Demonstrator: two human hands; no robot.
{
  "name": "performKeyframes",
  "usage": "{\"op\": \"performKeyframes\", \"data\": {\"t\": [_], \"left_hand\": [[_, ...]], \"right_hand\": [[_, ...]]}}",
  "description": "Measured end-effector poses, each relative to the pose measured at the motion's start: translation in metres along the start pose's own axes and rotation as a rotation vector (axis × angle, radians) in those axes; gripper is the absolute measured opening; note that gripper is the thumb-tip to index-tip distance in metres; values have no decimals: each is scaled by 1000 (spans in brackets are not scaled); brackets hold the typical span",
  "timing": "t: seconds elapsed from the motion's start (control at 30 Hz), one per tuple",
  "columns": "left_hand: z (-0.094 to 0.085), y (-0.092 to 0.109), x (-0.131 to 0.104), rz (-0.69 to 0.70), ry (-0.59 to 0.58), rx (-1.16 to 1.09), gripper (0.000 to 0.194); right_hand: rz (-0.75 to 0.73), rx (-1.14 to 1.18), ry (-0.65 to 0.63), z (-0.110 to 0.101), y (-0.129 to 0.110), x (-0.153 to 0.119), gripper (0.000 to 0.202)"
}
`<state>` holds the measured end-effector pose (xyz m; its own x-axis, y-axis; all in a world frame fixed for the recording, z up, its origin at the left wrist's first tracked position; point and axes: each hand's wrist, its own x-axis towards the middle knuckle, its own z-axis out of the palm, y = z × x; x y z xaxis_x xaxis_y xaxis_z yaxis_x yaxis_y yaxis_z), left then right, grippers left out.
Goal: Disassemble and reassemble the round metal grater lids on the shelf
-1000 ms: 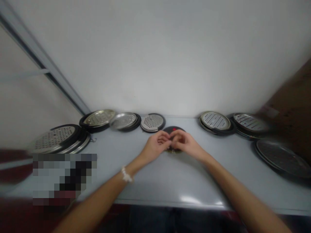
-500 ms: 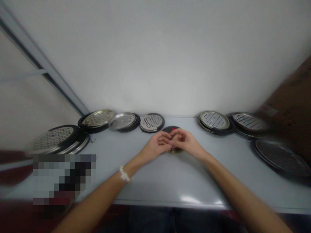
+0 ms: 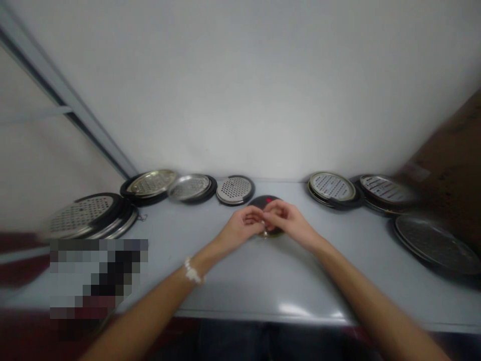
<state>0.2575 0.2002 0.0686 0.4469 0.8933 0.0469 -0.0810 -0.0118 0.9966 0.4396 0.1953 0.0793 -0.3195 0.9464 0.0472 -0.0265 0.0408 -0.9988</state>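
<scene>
My left hand [image 3: 242, 227] and my right hand [image 3: 287, 220] meet at the middle of the pale table [image 3: 240, 281], fingertips touching over a small dark round disc [image 3: 263, 201] with a red mark on top. Both hands' fingers are curled together on a small part at the disc's near edge; what that part is stays hidden by the fingers. A white beaded bracelet [image 3: 193, 271] sits on my left wrist.
Round perforated metal discs in dark rims lie along the back: a large one at left [image 3: 88, 214], two overlapping [image 3: 152, 183], a small one [image 3: 235, 190], two at right [image 3: 332, 187], and a flat dark one [image 3: 434, 243] at far right. A brown surface [image 3: 451, 165] bounds the right side.
Both hands shifted slightly on the disc, fingertips drawing closer together. Nothing else has moved.
</scene>
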Motion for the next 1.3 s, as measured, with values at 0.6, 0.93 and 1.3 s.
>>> {"op": "performKeyframes", "data": {"t": [0.6, 0.93, 1.3], "left_hand": [[-7, -1, 1, 35, 92, 173, 22], [-6, -3, -4, 282, -21, 724, 5], [-13, -15, 0, 425, -96, 916, 16]], "right_hand": [[40, -128, -76, -3, -3, -3, 38], [-292, -646, 17, -6, 20, -34, 13], [-424, -807, 24, -14, 33, -35, 14]]}}
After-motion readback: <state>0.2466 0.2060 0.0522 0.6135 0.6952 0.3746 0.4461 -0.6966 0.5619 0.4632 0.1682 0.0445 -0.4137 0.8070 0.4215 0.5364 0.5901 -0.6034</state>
